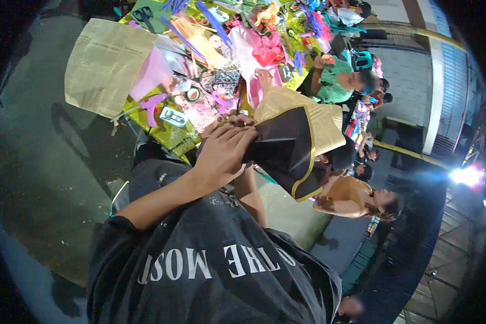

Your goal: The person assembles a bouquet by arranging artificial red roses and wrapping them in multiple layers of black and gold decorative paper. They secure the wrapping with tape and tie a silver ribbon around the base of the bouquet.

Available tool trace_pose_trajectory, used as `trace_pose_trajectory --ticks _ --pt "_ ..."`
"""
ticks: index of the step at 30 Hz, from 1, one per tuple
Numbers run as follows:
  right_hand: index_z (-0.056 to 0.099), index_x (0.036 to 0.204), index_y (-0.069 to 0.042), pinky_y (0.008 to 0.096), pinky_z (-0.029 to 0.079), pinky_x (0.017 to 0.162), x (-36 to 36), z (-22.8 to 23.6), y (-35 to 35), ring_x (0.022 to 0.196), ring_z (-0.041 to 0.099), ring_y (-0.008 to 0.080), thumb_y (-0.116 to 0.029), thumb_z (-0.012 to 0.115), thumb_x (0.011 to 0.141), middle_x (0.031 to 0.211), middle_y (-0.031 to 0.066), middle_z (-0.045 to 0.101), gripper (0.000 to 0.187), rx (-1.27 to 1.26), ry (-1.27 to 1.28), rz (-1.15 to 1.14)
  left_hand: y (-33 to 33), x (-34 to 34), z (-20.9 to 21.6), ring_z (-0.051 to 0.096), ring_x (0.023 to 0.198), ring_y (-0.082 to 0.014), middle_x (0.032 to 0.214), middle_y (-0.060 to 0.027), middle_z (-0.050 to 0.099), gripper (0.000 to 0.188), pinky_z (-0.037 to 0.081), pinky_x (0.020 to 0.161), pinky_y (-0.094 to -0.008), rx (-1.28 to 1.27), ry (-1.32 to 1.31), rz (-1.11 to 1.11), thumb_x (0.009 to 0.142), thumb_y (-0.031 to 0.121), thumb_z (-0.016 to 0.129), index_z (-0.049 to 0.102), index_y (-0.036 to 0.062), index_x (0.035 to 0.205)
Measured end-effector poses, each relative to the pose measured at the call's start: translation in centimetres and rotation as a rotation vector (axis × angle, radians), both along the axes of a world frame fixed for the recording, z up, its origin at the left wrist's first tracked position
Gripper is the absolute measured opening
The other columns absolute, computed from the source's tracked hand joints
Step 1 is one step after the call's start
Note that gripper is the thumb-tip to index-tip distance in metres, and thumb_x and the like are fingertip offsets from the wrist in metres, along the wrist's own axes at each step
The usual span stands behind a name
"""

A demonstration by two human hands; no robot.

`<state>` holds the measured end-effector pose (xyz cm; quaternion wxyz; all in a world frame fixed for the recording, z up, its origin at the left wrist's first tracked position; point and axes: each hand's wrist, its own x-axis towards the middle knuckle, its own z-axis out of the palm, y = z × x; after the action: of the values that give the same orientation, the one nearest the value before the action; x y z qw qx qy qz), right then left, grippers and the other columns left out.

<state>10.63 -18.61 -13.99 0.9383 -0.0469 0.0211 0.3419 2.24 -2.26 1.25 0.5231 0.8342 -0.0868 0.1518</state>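
A cone-shaped bundle of wrapping paper lies across my front, its wide end to the right. Its outer layer is black paper with a gold edge (pixel 286 156), beside cream printed paper (pixel 326 127). My left hand (pixel 221 154) is closed around the narrow, gathered end of the bundle. Behind it is my right hand (pixel 243 120), mostly covered, with a few fingers curled at the same gathered spot. What the wrapping holds inside cannot be seen. Close to my hands on the table lie a pink glue gun (pixel 153 109) and a white flat device (pixel 174 116).
The table with a yellow-green cover (pixel 178 141) bears a green tape roll (pixel 193 94), scissors (pixel 143 15), a pink flower (pixel 268 49) and orange paper strips (pixel 200 40). A brown printed sheet (pixel 105 65) overhangs its left edge. A person in an orange top (pixel 345 197) is at right.
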Motion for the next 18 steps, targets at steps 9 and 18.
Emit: trace_pose_trajectory --ticks 9,18 --pt "0.06 0.12 -0.011 0.0409 0.038 0.105 0.3 0.2 1.5 0.118 0.052 0.022 -0.022 0.061 0.092 0.108 0.003 0.059 0.03 0.046 0.058 0.011 0.4 0.6 -0.8 0.06 0.11 -0.0351 0.118 -0.0159 0.063 0.068 0.043 0.1 -0.0452 -0.082 -0.021 0.053 0.066 0.015 0.076 0.05 0.0055 0.129" --pt "0.057 0.125 -0.01 0.0404 0.041 0.103 0.9 1.1 -1.5 0.118 0.053 0.0223 -0.018 0.064 0.088 0.113 0.0047 0.059 0.039 -0.492 -0.25 -0.219 2.2 1.1 -1.3 0.063 0.099 -0.0347 0.108 -0.0151 0.067 0.07 0.044 0.094 -0.0443 -0.155 -0.027 0.03 0.066 0.024 0.081 0.052 0.0022 0.125"
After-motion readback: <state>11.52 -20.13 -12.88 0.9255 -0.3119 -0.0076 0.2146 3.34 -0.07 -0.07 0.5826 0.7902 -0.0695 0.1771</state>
